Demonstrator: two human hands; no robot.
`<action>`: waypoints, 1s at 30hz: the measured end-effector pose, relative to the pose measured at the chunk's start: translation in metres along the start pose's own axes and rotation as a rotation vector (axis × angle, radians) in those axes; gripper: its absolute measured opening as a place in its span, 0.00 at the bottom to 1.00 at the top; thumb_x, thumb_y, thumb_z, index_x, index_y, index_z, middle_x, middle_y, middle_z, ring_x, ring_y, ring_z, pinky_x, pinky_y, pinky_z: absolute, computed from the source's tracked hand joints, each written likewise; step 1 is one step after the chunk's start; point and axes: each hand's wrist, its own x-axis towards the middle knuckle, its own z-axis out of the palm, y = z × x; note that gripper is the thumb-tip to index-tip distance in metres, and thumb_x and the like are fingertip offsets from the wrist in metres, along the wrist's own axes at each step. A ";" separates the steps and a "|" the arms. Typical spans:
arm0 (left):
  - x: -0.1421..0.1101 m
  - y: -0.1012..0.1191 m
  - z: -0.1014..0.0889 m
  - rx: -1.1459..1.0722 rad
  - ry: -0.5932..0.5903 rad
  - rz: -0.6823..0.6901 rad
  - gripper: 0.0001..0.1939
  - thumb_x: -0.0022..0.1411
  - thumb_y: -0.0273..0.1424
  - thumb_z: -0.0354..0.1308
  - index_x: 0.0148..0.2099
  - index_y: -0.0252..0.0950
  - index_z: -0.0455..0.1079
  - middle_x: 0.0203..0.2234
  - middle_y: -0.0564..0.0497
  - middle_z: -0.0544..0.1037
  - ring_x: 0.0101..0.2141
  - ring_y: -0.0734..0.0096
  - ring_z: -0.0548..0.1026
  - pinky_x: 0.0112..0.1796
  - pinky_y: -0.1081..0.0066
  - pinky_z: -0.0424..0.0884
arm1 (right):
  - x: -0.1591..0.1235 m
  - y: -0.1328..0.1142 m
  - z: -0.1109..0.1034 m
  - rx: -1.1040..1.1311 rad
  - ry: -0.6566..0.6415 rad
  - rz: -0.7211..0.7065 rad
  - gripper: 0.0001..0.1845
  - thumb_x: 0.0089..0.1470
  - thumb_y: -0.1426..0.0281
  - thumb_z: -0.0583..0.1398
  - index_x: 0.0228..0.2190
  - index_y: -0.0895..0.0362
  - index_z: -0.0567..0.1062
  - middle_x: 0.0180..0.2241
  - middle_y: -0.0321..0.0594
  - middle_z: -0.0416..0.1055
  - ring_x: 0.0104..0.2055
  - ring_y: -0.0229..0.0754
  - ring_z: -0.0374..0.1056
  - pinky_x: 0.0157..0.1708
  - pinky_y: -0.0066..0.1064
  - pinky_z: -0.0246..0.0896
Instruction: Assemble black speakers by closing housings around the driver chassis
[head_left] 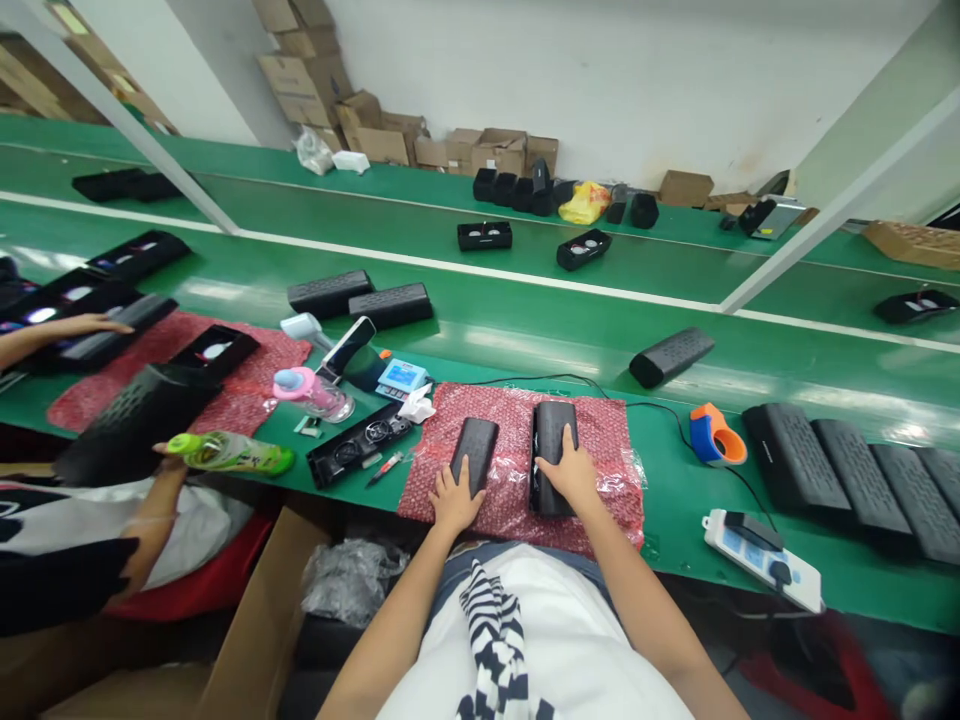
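Note:
On the red bubble wrap in front of me lie two black pieces. My left hand rests with spread fingers on the lower end of a narrow black panel. To its right, my right hand grips a larger black speaker housing, thumb near its left edge and the other fingers over its top and right side. The housing's left side shows a glossy strip. What lies under the right palm is hidden.
Left of the wrap are an opened speaker shell, a pink-capped bottle and a small blue-screen device. Rightward stand a tape dispenser, a power strip and several speakers. A co-worker's hand reaches in far left.

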 end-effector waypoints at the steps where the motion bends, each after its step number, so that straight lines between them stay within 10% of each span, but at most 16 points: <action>1: 0.000 0.000 -0.001 0.000 0.004 0.004 0.42 0.63 0.48 0.49 0.71 0.45 0.32 0.66 0.34 0.40 0.65 0.41 0.43 0.56 0.43 0.50 | 0.004 -0.006 0.002 -0.026 -0.004 0.009 0.53 0.52 0.48 0.61 0.66 0.61 0.46 0.43 0.58 0.66 0.46 0.57 0.66 0.47 0.38 0.58; 30: 0.001 0.000 0.006 0.006 0.054 0.025 0.45 0.61 0.49 0.51 0.71 0.45 0.33 0.66 0.34 0.41 0.64 0.41 0.44 0.56 0.42 0.51 | 0.002 -0.018 0.011 -0.087 -0.024 0.055 0.55 0.51 0.43 0.59 0.67 0.59 0.44 0.45 0.59 0.61 0.48 0.58 0.61 0.46 0.41 0.57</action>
